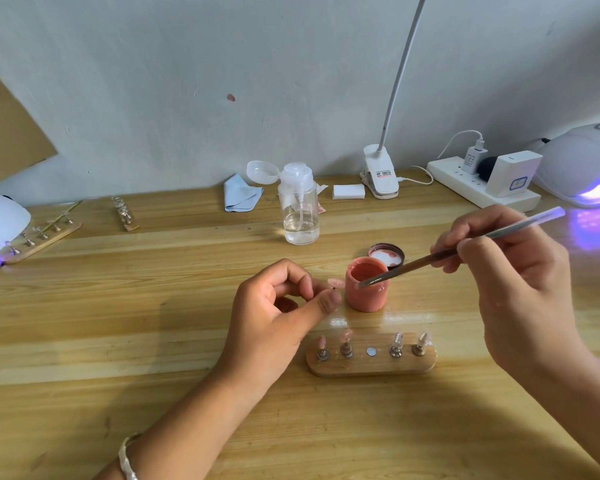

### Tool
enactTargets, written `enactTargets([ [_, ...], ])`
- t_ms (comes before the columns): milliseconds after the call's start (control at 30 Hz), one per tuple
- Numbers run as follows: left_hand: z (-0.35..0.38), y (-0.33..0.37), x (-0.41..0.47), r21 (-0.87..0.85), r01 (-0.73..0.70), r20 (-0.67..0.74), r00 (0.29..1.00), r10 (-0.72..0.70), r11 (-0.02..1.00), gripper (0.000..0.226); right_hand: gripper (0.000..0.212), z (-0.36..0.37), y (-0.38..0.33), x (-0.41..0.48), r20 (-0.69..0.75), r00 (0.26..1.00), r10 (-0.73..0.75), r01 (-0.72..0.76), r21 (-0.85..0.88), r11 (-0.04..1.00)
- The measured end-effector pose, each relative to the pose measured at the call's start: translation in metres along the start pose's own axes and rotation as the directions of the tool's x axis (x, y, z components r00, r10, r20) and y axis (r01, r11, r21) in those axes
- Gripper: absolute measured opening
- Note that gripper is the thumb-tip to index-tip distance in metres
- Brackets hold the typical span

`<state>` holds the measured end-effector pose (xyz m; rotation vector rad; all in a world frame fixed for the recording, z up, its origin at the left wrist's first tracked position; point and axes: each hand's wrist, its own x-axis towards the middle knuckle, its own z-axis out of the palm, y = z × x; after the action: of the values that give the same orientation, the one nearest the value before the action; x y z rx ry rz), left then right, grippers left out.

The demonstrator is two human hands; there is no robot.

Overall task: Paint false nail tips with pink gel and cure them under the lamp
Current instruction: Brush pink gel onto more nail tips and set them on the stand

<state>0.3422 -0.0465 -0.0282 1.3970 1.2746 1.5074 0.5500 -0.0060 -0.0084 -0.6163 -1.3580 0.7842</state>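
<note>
My left hand [281,306] pinches a small stand bearing a pink nail tip [334,283] between thumb and fingers, right beside the open pink gel jar [366,289]. My right hand [506,268] grips a slim brush [465,245] whose tip rests at the jar's rim. In front of the jar lies a wooden holder [371,363]. Two pink tips stand on its left, two clear tips on its right, and its middle spot is bare. A curing lamp [582,164] glows purple at the far right.
The jar's lid [387,254] lies behind the jar. A clear pump bottle [298,206], a blue cloth [239,195], white pads [349,192], a clip lamp [381,174] and a power strip [478,185] line the wall. A second lamp [0,220] with another holder [45,237] sits at the left.
</note>
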Motion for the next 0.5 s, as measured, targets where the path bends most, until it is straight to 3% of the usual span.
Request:
enactTargets([
  [100,0.0002,-0.0003,-0.0001,0.002,0.002,-0.003,1.0,-0.002,1.0,0.032,0.015,-0.0012,-0.0006,0.0007,-0.008,1.0,-0.004,0.004,0.0,1.0],
  [300,0.0005,-0.001,0.0006,-0.023,0.003,0.016,1.0,-0.003,1.0,0.032,0.01,0.0036,-0.0011,-0.0057,0.123,0.992,-0.042,0.041,0.015,0.999],
  [500,-0.0004,-0.0003,0.0007,-0.007,-0.007,0.011,1.0,0.007,1.0,0.031,0.014,-0.0002,-0.001,-0.0008,0.033,0.999,-0.02,0.02,0.007,1.0],
])
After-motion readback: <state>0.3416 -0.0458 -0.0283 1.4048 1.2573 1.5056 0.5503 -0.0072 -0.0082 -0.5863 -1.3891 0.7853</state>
